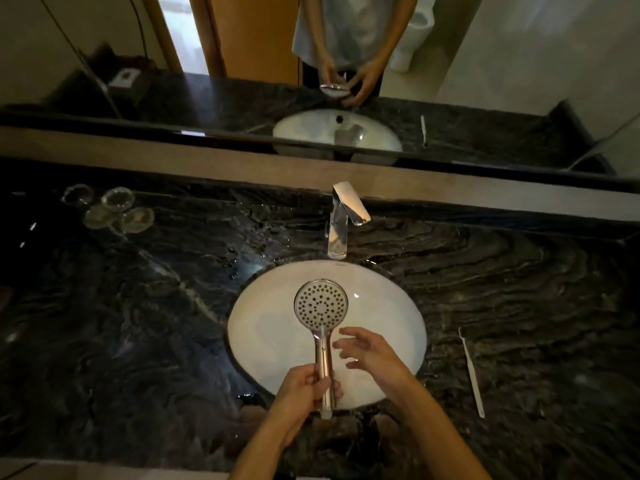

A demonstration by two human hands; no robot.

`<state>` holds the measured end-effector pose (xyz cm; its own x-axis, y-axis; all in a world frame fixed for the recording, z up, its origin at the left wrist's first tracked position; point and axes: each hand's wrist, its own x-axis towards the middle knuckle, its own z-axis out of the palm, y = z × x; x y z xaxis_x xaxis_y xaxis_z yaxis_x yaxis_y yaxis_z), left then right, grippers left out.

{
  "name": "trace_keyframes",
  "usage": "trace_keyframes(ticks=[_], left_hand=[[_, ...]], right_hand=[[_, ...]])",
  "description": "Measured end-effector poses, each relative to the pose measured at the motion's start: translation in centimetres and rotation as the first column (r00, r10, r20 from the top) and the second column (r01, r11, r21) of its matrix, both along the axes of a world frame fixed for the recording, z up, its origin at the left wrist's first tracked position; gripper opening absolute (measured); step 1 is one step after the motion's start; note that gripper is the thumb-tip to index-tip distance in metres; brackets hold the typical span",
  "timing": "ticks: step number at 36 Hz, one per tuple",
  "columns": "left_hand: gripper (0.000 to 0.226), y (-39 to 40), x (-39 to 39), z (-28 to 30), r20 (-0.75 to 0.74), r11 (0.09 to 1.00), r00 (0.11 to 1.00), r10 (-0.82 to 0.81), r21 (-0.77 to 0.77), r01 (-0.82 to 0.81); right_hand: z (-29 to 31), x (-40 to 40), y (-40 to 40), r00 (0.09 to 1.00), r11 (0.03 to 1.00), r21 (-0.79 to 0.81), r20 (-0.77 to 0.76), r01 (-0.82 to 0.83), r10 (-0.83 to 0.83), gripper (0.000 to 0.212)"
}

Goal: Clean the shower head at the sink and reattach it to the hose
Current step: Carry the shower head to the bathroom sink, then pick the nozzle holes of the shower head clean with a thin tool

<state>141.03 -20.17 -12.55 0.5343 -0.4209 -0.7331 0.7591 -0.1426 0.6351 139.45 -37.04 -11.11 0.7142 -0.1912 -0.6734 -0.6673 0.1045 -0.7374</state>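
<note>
Your left hand (304,386) is gripping the shower head (322,327) by its handle, nozzle face up, over the sink (398,306). Your right hand (370,351) is hovering beside it, fingers spread, holding nothing.

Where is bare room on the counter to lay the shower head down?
Bare counter lies left of the sink, below the glasses. Right is narrower: a thin tool lies there. The sink holds both hands.

One shower head (321,304), one faucet (341,220), four glasses (117,199), two hands (306,388).
</note>
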Motion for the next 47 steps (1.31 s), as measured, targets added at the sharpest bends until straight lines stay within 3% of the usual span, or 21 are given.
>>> trace_keyframes(ticks=[4, 9, 16, 19, 23, 25, 28, 31, 35, 38, 41, 44, 47], left_hand=[[0.013, -0.2, -0.5, -1.6, -0.037, 1.000, 0.999, 0.017, 0.027, -0.016], [0.010, -1.1, -1.3, -3.5, -0.061, 0.999, 0.998, 0.005, 0.038, -0.002], [0.011, -1.8, -1.5, -5.1, -0.085, 0.998, 0.996, -0.038, 0.045, 0.042], [0.011, -1.8, -1.4, -5.5, -0.086, 0.997, 0.995, -0.042, 0.062, 0.047], [0.012, -2.0, -1.3, -5.8, -0.093, 0.995, 0.994, -0.051, 0.077, 0.058], [0.012, -1.9, -1.1, -6.0, -0.094, 0.994, 0.994, -0.052, 0.086, 0.060], [0.011, -1.9, -0.8, -6.2, -0.085, 0.994, 0.995, -0.059, 0.090, 0.067], [0.011, -1.8, -0.7, -6.4, -0.089, 0.993, 0.994, -0.070, 0.091, 0.078], [0.011, -1.7, -0.7, -6.8, -0.105, 0.993, 0.992, -0.069, 0.084, 0.078], [0.011, -1.5, -0.7, -6.9, -0.113, 0.994, 0.992, -0.057, 0.086, 0.067], [0.011, -1.4, -0.7, -7.0, -0.119, 0.996, 0.992, -0.037, 0.076, 0.046], [0.011, -1.4, -0.8, -6.8, -0.129, 0.997, 0.992, -0.016, 0.069, 0.025], [0.010, -1.5, -0.9, -6.5, -0.135, 0.998, 0.991, -0.011, 0.062, 0.020]], right_hand=[[-2.3, -2.1, -4.2, 0.998, 0.978, -0.210, -0.053, 0.015, -0.027, 0.023], [-4.7, -5.4, -9.9, 0.975, 0.893, -0.433, -0.113, 0.124, -0.190, 0.021], [-6.2, -8.8, -16.2, 0.925, 0.653, -0.751, -0.176, 0.094, -0.336, 0.031], [-8.1, -10.0, -17.8, 0.915, 0.591, -0.805, -0.278, -0.056, -0.291, 0.039], [-10.9, -10.8, -19.0, 0.855, 0.576, -0.798, -0.414, -0.177, -0.312, 0.055], [-10.7, -10.3, -18.6, 0.853, 0.563, -0.812, -0.396, -0.153, -0.340, 0.047], [-11.3, -10.4, -18.6, 0.848, 0.592, -0.784, -0.434, -0.188, -0.305, 0.019], [-12.2, -11.1, -18.4, 0.838, 0.577, -0.778, -0.472, -0.250, -0.273, 0.016], [-8.9, -10.0, -16.0, 0.814, 0.562, -0.753, -0.536, -0.341, -0.225, 0.022], [-7.2, -9.3, -15.0, 0.857, 0.623, -0.734, -0.479, -0.271, -0.192, 0.018], [-4.9, -7.5, -13.6, 0.920, 0.730, -0.682, -0.315, -0.047, -0.234, 0.019], [-2.8, -5.3, -11.5, 0.916, 0.844, -0.473, -0.166, 0.250, -0.365, 0.008], [-1.5, -3.5, -9.8, 0.959, 0.907, -0.329, -0.018, 0.263, -0.284, 0.008]])
